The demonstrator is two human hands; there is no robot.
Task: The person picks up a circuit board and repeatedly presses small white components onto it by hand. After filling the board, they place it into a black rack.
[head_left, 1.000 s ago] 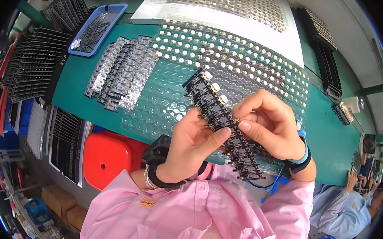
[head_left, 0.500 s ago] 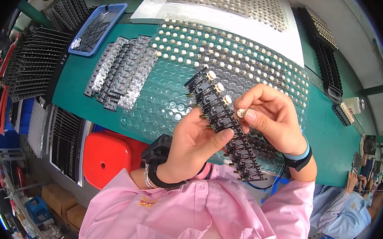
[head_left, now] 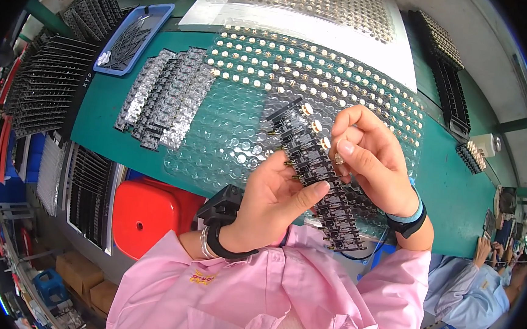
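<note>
Okay, left hand [head_left: 272, 192] grips black board strip [head_left: 315, 162], slanting across near edge of green bench [head_left: 453, 202]; right hand [head_left: 376, 163] pinches small pale part [head_left: 339, 159] just beside strip. Benchtop extends rightward, past right wrist.

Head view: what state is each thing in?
Board strip, held slantwise, three round parts near its far end
Left hand, gripping the strip
Right hand, pinching a small pale part
Clear pocketed sheet, partly filled
Blue tray, holding thin dark pieces
Red stool, upright
</note>
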